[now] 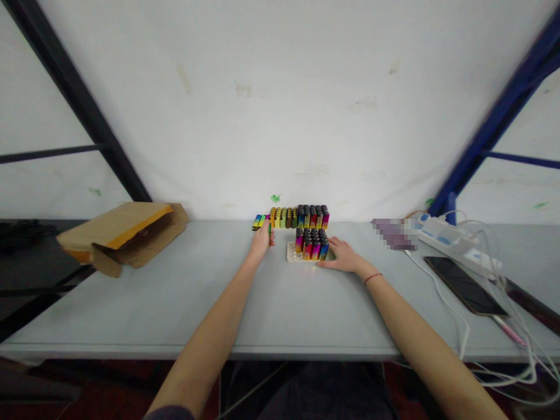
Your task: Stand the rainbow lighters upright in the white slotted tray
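My left hand (261, 238) is closed near the left end of the back row. A small green piece, probably a lighter (270, 228), shows at its fingers. Several bright lighters (261, 220) lie on their sides just behind it. My right hand (345, 255) grips the right side of a white tray (292, 256), thumb at the front corner and fingers along the side. Colourful lighters with black tops (312, 245) stand upright in the tray's holes. Bare holes show at its left end. Behind it, another group of upright lighters (312, 216) stands beside yellow and dark ones (283, 217).
An open cardboard box (126, 233) lies at the left. On the right are a dark phone (464, 284), a white power strip (457, 242), a purple, partly blurred item (391, 233) and loose white cables (441, 291). A wall rises behind the grey table (175, 309).
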A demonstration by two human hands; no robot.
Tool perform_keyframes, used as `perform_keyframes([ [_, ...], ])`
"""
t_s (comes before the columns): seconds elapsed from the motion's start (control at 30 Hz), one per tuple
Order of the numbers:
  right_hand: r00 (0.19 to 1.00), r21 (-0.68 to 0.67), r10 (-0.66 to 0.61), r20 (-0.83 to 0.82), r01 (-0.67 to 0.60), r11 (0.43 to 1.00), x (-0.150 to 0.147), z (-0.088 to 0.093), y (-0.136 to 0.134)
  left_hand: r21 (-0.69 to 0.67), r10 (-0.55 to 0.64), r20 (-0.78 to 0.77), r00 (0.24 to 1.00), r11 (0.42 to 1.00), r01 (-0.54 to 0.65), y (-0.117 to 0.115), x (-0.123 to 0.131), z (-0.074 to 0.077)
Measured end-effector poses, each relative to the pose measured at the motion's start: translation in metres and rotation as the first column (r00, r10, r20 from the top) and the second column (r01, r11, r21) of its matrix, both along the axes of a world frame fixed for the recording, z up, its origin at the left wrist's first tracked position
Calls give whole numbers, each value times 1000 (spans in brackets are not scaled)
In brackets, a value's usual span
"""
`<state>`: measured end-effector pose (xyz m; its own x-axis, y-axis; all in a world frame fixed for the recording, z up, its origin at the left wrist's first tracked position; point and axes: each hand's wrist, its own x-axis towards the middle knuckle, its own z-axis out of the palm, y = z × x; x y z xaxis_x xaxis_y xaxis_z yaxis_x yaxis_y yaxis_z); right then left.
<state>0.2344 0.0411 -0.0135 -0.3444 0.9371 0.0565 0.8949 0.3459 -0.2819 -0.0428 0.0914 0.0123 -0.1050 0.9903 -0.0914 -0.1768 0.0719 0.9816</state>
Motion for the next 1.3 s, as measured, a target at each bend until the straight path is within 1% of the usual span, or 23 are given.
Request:
perform_keyframes([
  [0.1, 1000, 2, -3, -7, 3, 1000, 0, 0, 0, -61, -34, 119, 992, 997, 42, -5, 5, 4],
  [0.23, 1000, 2, -15, -10, 15, 1000, 0, -2, 0, -69, -61, 298, 953, 994, 86, -10, 5, 8],
  [0.37, 1000, -1, -16, -2, 16, 1000, 0, -2, 0, -75, -77, 386, 919, 991, 115, -11, 3, 7],
  [0.47, 1000, -4, -15, -1, 15, 1000, 1, -3, 1, -71, -70, 394, 916, 992, 107, -12, 3, 5],
  [0.6, 1000, 3, -1, -2, 1, 1000, 2, -3, 2, -83, -30, 376, 926, 994, 66, -11, 5, 4],
  [0.83, 1000, 0, -1, -6, 1, 1000, 1, -2, 1, -92, -3, 345, 938, 995, 37, -9, 9, -1],
  [0.97, 1000, -3, -14, -10, 14, 1000, 1, -3, 1, -61, 29, 371, 928, 998, -7, -10, 8, 1],
  [1.07, 1000, -11, -14, -8, 14, 1000, 2, -4, 2, -52, 27, 400, 916, 999, -7, -11, 6, 3],
  [1.17, 1000, -6, -16, -8, 16, 1000, 2, -5, 2, -69, 23, 404, 914, 998, 6, -12, 4, 5],
  [1.3, 999, 0, -19, -28, 19, 1000, 2, -5, 2, -87, 45, 390, 920, 996, -12, -12, 7, 7],
])
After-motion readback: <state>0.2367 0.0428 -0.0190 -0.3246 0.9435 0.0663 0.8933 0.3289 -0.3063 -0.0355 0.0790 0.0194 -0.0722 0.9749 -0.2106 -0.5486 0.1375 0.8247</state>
